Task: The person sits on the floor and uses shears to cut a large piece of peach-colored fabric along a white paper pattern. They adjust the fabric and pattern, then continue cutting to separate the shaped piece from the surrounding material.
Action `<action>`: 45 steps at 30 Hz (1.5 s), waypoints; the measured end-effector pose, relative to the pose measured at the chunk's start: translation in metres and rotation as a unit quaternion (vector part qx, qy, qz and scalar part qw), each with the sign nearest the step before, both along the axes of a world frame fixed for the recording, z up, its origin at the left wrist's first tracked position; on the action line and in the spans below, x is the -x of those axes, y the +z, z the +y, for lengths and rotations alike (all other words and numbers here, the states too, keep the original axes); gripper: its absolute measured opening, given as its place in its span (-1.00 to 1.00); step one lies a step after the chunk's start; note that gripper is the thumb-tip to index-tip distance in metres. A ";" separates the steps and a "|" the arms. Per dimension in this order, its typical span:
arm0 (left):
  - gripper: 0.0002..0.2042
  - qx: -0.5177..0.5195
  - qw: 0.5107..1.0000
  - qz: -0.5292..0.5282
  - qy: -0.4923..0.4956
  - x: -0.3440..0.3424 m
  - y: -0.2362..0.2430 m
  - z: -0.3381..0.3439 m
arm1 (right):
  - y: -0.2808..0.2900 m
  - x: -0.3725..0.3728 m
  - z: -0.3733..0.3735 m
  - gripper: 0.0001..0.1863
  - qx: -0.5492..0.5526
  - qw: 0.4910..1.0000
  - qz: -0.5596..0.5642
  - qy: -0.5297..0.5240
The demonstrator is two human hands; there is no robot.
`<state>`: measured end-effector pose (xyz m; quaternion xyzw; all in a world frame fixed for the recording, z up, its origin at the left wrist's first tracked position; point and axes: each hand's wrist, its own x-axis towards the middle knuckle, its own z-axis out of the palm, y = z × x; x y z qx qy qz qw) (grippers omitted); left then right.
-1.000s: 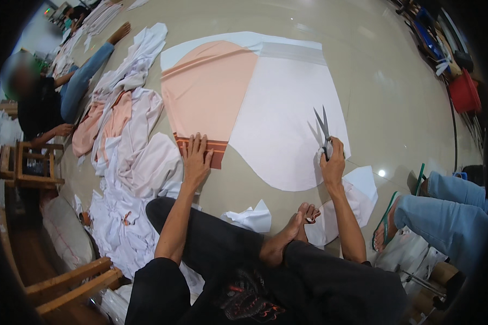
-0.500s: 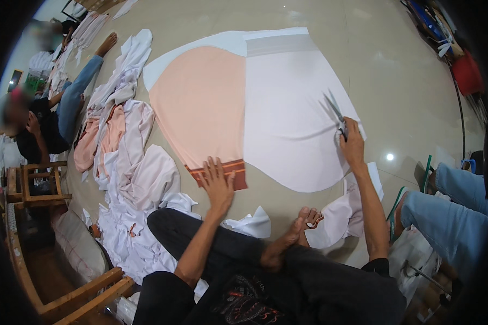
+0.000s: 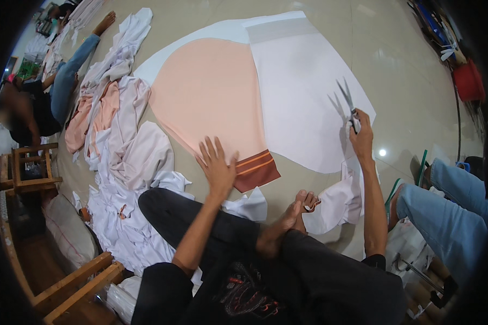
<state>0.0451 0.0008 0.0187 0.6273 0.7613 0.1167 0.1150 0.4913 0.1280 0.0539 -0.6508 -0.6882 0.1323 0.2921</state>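
Note:
On the tiled floor lies a peach fabric piece (image 3: 206,92) with a rust-brown band (image 3: 257,171) striped in orange at its near end. Beside it on the right spreads a white fabric piece (image 3: 309,97) with a grey strip along its far edge. My left hand (image 3: 219,167) rests flat, fingers spread, on the peach piece's near left edge, next to the band. A pair of scissors (image 3: 350,103) is in my right hand (image 3: 361,135), held up over the white piece's right side with the blades parted and pointing away; their shadow falls on the fabric.
Heaped white and peach cloth (image 3: 130,157) runs along my left. Wooden frames (image 3: 35,168) stand at the far left, near a seated person (image 3: 35,108). Another person's jeans-clad legs (image 3: 439,211) are at the right. A red container (image 3: 468,81) sits at the far right.
The peach piece's banded end has swung to the right and now overlaps the white piece's near left edge. My right hand has lifted the scissors slightly away from the white fabric.

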 end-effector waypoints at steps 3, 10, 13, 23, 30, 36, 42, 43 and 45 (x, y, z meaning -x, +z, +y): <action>-0.18 -0.020 0.999 0.017 -0.036 0.056 -0.018 0.013 | -0.006 0.013 -0.020 -0.35 0.018 1.000 -0.007 0.016; -0.21 -0.048 0.998 0.006 -0.045 0.089 -0.028 0.019 | -0.002 0.008 -0.024 -0.36 -0.006 1.000 -0.028 0.002; -0.20 -0.070 0.996 0.004 -0.051 0.088 -0.023 0.018 | 0.016 0.034 -0.039 -0.34 0.024 0.997 0.071 -0.027; -0.04 -0.007 0.998 0.044 -0.043 0.074 -0.032 0.058 | 0.073 0.177 -0.198 -0.32 0.477 0.552 0.679 -0.080; 0.04 -0.051 0.998 0.007 -0.035 0.053 -0.028 0.060 | 0.068 0.188 -0.200 -0.35 0.467 0.548 0.670 -0.182; 0.20 -0.054 0.986 -0.024 -0.159 0.027 -0.019 0.048 | 0.032 0.220 -0.195 -0.22 0.437 0.627 0.629 -0.141; 0.36 -0.036 0.982 -0.041 -0.182 0.029 -0.027 0.038 | 0.014 0.238 -0.189 -0.23 0.392 0.676 0.610 -0.131; 0.37 -0.035 0.982 -0.040 -0.183 0.029 -0.029 0.037 | 0.015 0.240 -0.186 -0.24 0.390 0.676 0.610 -0.140; 0.39 -0.032 0.982 -0.039 -0.185 0.029 -0.028 0.036 | 0.015 0.240 -0.184 -0.25 0.393 0.689 0.591 -0.149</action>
